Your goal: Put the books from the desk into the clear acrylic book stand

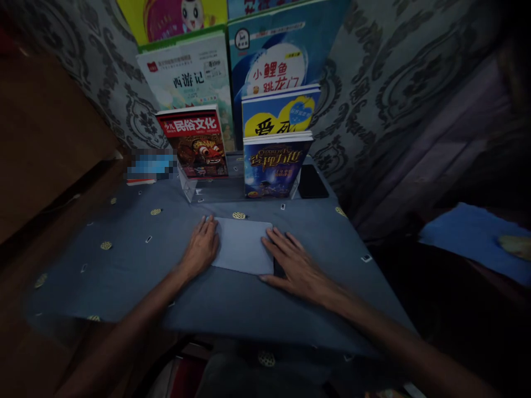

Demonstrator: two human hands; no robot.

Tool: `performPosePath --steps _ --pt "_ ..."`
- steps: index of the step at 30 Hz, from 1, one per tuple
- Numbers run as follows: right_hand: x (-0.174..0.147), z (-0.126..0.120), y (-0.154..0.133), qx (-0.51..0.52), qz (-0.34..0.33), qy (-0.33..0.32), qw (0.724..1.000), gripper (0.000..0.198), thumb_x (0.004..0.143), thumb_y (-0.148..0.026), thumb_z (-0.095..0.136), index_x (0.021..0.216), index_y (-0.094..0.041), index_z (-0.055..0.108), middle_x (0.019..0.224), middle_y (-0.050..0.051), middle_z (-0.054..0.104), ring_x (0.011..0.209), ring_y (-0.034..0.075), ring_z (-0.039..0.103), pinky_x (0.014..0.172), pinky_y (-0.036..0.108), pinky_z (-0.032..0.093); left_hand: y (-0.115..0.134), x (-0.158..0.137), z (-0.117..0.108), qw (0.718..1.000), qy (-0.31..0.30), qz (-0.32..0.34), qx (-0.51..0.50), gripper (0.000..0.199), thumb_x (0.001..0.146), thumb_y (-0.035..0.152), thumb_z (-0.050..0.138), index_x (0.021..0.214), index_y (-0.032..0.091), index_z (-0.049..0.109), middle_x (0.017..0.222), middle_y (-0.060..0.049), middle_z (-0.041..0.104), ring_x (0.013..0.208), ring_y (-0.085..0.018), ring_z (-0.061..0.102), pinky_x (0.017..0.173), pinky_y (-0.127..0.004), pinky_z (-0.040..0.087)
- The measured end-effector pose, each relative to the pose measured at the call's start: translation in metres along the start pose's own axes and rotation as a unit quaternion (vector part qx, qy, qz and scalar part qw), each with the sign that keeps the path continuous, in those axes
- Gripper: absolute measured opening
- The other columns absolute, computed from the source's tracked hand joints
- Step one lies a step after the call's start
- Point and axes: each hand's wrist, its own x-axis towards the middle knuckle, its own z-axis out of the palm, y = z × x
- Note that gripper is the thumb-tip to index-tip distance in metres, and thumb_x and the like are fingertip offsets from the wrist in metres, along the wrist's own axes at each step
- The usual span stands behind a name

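A flat pale rectangle with rounded corners (243, 246) lies on the table in front of me; whether it is a cover, a case or a booklet I cannot tell. My left hand (202, 244) lies along its left edge, palm down with fingers stretched forward. Over its right edge rests my right hand (296, 265), fingers spread and thumb toward the lower right corner. Something dark shows under the right palm, mostly hidden. Neither hand is wrapped round anything.
Behind stands a clear book rack (215, 190) with several books, among them a red one (199, 145) and a dark blue one (274, 168). A black flat device (312, 181) lies at its right, a blurred blue item (151, 165) at its left. Patterned cloth covers the table (124, 276).
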Motion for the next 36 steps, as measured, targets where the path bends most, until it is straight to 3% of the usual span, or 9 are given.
performPosePath --steps 7,13,18,31,34,36 --pt "0.003 -0.011 0.019 0.014 -0.008 0.005 1.0 0.079 0.093 -0.06 0.056 0.157 -0.021 0.031 0.162 0.015 0.031 0.151 0.032 0.025 0.121 0.057 0.029 0.014 0.005 -0.007 0.996 -0.037 -0.018 0.074 0.039 0.1 0.022 0.038 0.135 0.01 0.051 0.149 -0.021 0.049 0.145 -0.035 0.038 0.115 -0.056 0.038" --pt "0.031 -0.012 0.001 0.023 -0.031 0.005 0.999 0.069 0.094 -0.06 0.054 0.147 -0.017 0.048 0.154 0.018 0.045 0.148 0.034 0.032 0.121 0.061 0.026 0.032 0.017 -0.006 0.991 -0.097 0.074 0.059 0.049 0.094 0.011 0.035 0.142 0.013 0.047 0.152 -0.017 0.048 0.145 -0.025 0.041 0.119 -0.052 0.033" --pt "0.063 0.002 -0.011 0.044 -0.035 0.007 0.998 0.067 0.097 -0.054 0.05 0.15 -0.013 0.043 0.155 0.019 0.044 0.149 0.033 0.031 0.12 0.06 0.028 0.046 0.026 -0.004 0.987 -0.121 0.102 0.038 0.051 0.096 0.013 0.032 0.146 0.012 0.042 0.154 -0.017 0.045 0.146 -0.023 0.039 0.119 -0.049 0.032" --pt "0.061 -0.005 0.007 0.017 0.034 0.008 0.999 0.057 0.098 -0.048 0.048 0.145 -0.014 0.05 0.154 0.016 0.047 0.146 0.03 0.038 0.121 0.056 0.027 0.012 0.023 -0.016 0.993 -0.081 0.045 0.068 0.04 0.102 0.024 0.037 0.139 0.017 0.05 0.148 -0.014 0.053 0.14 -0.025 0.048 0.117 -0.049 0.036" --pt "0.061 -0.006 0.007 0.016 0.034 0.007 0.999 0.057 0.099 -0.047 0.047 0.145 -0.014 0.05 0.154 0.016 0.046 0.146 0.03 0.038 0.121 0.056 0.027 0.017 0.02 -0.02 0.992 -0.093 0.066 0.061 0.042 0.103 0.035 0.04 0.139 0.015 0.05 0.15 -0.017 0.051 0.141 -0.028 0.046 0.118 -0.052 0.033" --pt "0.061 -0.005 0.007 0.016 0.029 0.007 0.999 0.056 0.098 -0.045 0.047 0.145 -0.014 0.05 0.154 0.016 0.046 0.146 0.03 0.038 0.121 0.056 0.028 0.021 0.014 -0.023 0.985 -0.113 0.121 0.037 0.052 0.1 0.048 0.045 0.141 0.015 0.048 0.151 -0.018 0.048 0.142 -0.029 0.044 0.118 -0.051 0.033"
